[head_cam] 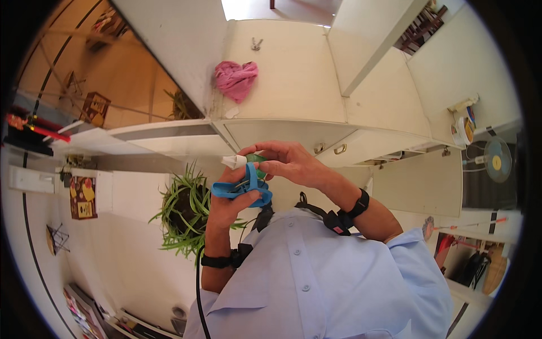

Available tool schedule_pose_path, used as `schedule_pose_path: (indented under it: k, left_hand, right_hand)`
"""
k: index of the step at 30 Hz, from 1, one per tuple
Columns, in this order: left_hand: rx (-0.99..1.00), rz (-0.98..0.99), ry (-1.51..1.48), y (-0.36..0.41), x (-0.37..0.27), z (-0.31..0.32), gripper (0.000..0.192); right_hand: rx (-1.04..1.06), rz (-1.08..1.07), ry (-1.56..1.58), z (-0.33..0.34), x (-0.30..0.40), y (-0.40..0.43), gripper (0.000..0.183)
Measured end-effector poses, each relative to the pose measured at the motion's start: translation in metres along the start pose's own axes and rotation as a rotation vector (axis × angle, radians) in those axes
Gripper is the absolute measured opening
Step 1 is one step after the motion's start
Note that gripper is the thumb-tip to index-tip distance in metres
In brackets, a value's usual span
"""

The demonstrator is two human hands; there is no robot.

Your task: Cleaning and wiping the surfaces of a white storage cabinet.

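Observation:
My left hand [228,203] holds a blue plastic clip [252,188] with a metal spring, its thumb pressed on the lower part. Just above it, my right hand [292,163] closes its thumb and fingers around a green rounded object [256,159]. A white ridged cap or nozzle [233,162] points left from beside the green object. The upper end of the clip overlaps the green object. The fingers hide much of both. Farther forward, a crumpled pink cloth [237,80] lies on a cream cabinet top [296,76], with a small bunch of keys [256,44] beyond it.
A spiky green potted plant [186,212] stands close by my left forearm. Cabinet doors with metal handles [340,148] are in front of me, and one door [419,186] stands open at the right. An upright panel [368,42] rises from the cabinet top. A black cable [199,288] hangs by my left side.

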State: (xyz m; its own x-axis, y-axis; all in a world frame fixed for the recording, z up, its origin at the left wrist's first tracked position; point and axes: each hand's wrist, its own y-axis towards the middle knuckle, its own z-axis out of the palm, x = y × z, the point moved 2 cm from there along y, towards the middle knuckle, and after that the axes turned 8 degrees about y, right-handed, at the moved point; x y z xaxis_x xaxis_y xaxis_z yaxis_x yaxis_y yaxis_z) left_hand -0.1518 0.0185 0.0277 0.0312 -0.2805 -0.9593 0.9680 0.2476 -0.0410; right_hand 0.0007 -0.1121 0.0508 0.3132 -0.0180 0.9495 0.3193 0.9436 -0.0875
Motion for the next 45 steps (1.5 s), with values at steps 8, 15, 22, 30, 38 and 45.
schedule_pose_path:
  k: [8,15,22,30,38,45]
  left_hand:
    - [0.137,0.138,0.012,0.022,-0.003,0.006,0.05]
    - [-0.005,0.17,0.032,0.02,0.001,-0.008,0.06]
    - [-0.144,0.09,-0.025,0.001,0.009,-0.028,0.063]
    - [-0.26,0.04,-0.051,-0.004,0.003,-0.02,0.057]
    - [-0.289,-0.023,-0.088,0.007,0.001,-0.013,0.051]
    - [-0.348,-0.025,-0.181,0.006,0.012,-0.018,0.051]
  right_hand:
    - [-0.031,0.046,0.19,-0.02,-0.011,-0.017,0.05]
    - [-0.326,-0.113,-0.243,-0.062,0.015,-0.005,0.052]
    - [-0.858,-0.204,-0.969,-0.153,0.043,0.026,0.051]
    - [-0.978,-0.168,-1.255,-0.158,0.024,0.072,0.075]
    - [-0.883,-0.208,-1.286,-0.145,0.011,0.023,0.087]
    - [-0.672,-0.354,-1.232,-0.086,-0.002,-0.033,0.061]
